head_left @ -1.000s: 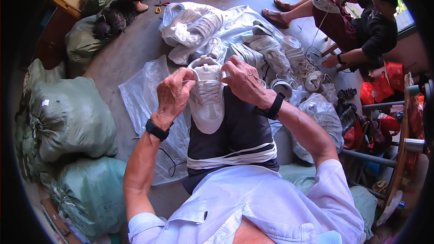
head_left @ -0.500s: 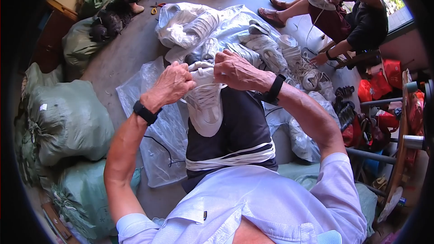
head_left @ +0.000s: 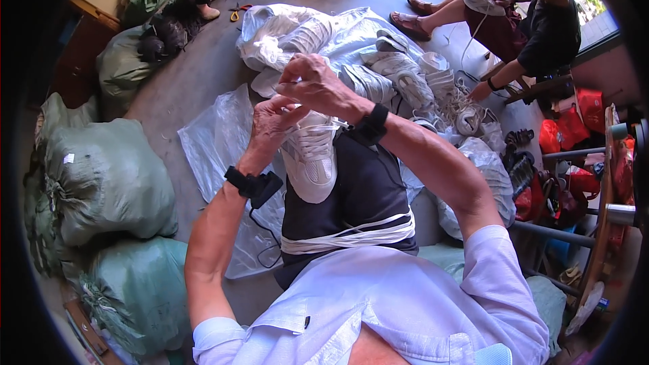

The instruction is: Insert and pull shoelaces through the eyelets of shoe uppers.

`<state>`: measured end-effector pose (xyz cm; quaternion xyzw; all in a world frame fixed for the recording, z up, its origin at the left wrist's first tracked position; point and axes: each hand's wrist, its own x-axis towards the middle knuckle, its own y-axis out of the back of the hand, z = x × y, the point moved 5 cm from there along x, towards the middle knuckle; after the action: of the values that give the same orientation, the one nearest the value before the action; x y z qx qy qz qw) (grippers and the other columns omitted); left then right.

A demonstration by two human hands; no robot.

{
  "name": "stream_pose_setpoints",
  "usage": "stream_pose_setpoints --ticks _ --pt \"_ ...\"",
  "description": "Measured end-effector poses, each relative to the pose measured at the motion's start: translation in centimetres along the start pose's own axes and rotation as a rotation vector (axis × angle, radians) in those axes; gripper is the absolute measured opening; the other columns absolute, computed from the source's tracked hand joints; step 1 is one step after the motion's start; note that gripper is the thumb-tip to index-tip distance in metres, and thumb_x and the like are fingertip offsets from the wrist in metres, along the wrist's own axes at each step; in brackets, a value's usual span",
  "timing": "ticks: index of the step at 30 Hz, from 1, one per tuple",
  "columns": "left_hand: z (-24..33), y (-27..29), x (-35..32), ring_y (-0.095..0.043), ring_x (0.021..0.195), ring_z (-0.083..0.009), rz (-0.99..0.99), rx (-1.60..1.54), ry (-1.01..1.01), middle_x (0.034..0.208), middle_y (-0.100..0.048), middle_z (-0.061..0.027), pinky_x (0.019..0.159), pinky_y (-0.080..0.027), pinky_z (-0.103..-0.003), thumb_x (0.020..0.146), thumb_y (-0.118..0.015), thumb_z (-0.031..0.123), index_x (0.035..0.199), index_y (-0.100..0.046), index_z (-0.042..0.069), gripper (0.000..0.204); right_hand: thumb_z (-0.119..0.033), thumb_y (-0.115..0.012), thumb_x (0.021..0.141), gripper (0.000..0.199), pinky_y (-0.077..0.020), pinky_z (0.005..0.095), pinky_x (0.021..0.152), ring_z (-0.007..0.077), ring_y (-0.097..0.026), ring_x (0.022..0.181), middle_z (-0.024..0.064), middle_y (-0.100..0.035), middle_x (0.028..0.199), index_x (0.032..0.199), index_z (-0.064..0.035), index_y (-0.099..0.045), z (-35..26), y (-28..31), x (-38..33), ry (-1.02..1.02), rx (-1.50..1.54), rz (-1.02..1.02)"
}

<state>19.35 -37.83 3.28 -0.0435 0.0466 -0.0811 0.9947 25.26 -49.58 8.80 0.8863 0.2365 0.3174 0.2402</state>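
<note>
A white sneaker (head_left: 315, 165) lies across my dark-trousered thighs, toe toward me, its laces partly threaded. At the left of its upper end, my left hand (head_left: 272, 122) is closed, the thumb across toward the tongue; what it grips is hidden behind the fingers. Just above, my right hand (head_left: 321, 86) pinches a thin white shoelace with its fingertips close to the left hand. A loose lace end sticks out at the shoe's right side. Over my lap, a bundle of white laces (head_left: 348, 235) is stretched flat.
White shoes (head_left: 399, 71) and plastic bags (head_left: 287, 27) pile up beyond my knees. Green sacks (head_left: 111, 176) stand at left. Orange-handled pliers (head_left: 235, 13) lie on the floor. A co-worker (head_left: 541, 27) sits at far right, another at far left. A wooden-edged rack (head_left: 602, 209) stands right.
My hands were apart on either side of the shoe's opening. Now the right hand has moved left and up over the opening, and the two hands nearly meet at the shoe's left side.
</note>
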Motion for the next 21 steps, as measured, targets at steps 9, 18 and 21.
stream_pose_setpoints --ticks 9,18,21 --pt "-2.2 2.0 -0.2 -0.053 0.073 -0.0032 0.292 -0.243 0.065 0.080 -0.063 0.0045 0.070 -0.044 -0.021 0.094 -0.067 0.022 0.101 -0.073 0.005 0.020 -0.008 -0.070 0.076 0.003 -0.0415 0.0405 0.077 0.0302 -0.055 0.090 0.0117 -0.058 0.088 0.079 -0.0088 -0.071 0.9 -0.9 -3.8 0.021 -0.036 0.032" --pt "-1.7 1.8 -0.5 -0.057 0.088 -0.0060 0.203 -0.118 0.049 0.094 -0.068 0.0017 0.084 -0.042 -0.024 0.098 -0.062 0.026 0.108 -0.072 0.005 0.025 0.000 -0.067 0.064 0.020 -0.0339 0.0416 0.087 0.0291 -0.048 0.102 0.0115 -0.054 0.100 0.082 -0.0052 -0.063 -0.3 -3.0 -5.7 0.135 -0.209 -0.005" --pt "-1.9 2.3 -0.7 -0.056 0.089 -0.0065 0.199 -0.066 0.061 0.094 -0.068 0.0013 0.086 -0.041 -0.024 0.098 -0.062 0.026 0.108 -0.072 0.005 0.025 -0.004 -0.069 0.074 0.015 -0.0343 0.0445 0.092 0.0314 -0.049 0.107 0.0121 -0.054 0.108 0.084 -0.0068 -0.059 -0.7 -1.9 -5.8 0.098 -0.324 -0.021"
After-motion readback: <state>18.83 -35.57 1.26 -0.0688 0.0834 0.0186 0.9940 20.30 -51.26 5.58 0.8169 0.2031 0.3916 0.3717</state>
